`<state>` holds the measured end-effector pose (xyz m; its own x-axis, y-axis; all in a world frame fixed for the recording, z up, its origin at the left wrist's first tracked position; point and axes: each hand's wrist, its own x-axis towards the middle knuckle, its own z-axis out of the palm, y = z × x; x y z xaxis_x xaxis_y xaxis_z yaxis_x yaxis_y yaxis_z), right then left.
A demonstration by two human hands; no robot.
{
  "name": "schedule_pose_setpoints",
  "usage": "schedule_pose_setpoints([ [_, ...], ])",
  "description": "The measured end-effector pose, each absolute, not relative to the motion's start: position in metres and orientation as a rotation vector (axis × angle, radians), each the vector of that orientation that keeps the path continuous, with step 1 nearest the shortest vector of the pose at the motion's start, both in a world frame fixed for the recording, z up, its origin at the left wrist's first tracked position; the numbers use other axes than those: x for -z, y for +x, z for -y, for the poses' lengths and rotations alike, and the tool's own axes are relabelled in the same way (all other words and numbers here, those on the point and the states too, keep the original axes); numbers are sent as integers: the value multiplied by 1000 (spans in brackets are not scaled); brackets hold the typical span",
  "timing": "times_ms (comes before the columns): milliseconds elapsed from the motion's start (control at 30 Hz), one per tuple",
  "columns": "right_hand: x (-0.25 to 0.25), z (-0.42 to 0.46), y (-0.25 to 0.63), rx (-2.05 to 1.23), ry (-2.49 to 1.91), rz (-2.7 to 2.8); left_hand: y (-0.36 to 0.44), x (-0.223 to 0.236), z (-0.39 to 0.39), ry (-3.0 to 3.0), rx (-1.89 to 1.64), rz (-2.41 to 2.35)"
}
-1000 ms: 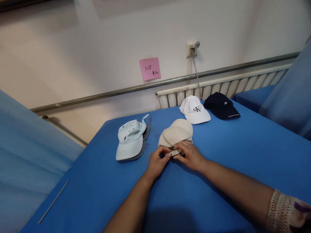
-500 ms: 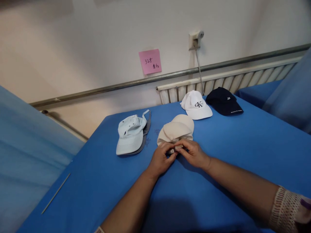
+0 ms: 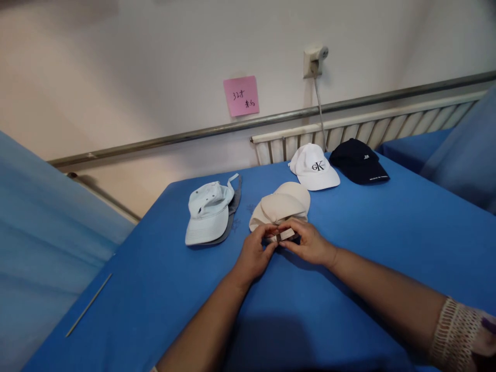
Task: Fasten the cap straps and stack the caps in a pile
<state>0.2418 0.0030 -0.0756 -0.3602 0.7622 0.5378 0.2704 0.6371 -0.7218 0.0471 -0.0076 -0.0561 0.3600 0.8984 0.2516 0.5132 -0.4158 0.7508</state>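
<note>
A beige baseball cap [image 3: 284, 205] lies on the blue-covered table [image 3: 186, 305], its brim pointing away from me. My left hand [image 3: 256, 253] pinches the near edge of the cap at its back strap. Close beside it, my right hand [image 3: 308, 243] grips the same strap between thumb and fingers. A small dark piece, perhaps a buckle, shows between the fingertips, with a pale strap section next to it. Fingers cover part of the strap.
A light blue cap [image 3: 209, 212] lies on a grey cap [image 3: 232, 217] at the left. Behind stand a white cap [image 3: 312, 168] and a black cap [image 3: 358, 161]. A thin stick [image 3: 89, 305] lies near the left edge. A radiator [image 3: 271, 150] runs along the wall.
My fingertips have shifted slightly on the strap, and the dark piece and more of the strap now show between them. The other caps stay where they were.
</note>
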Motion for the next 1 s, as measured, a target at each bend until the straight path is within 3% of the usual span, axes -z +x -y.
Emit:
schedule_pose_setpoints([
  [333, 74, 1, 238, -638, -799, 1954, 46, 62, 7, 1959, -956, -1110],
  [767, 75, 2, 239, -630, -777, 2052, 7, 44, -13, 1857, -1299, -1692],
  [1000, 65, 19, 230, -504, -557, 2220, 3, 35, -9, 1847, -1184, -1809],
])
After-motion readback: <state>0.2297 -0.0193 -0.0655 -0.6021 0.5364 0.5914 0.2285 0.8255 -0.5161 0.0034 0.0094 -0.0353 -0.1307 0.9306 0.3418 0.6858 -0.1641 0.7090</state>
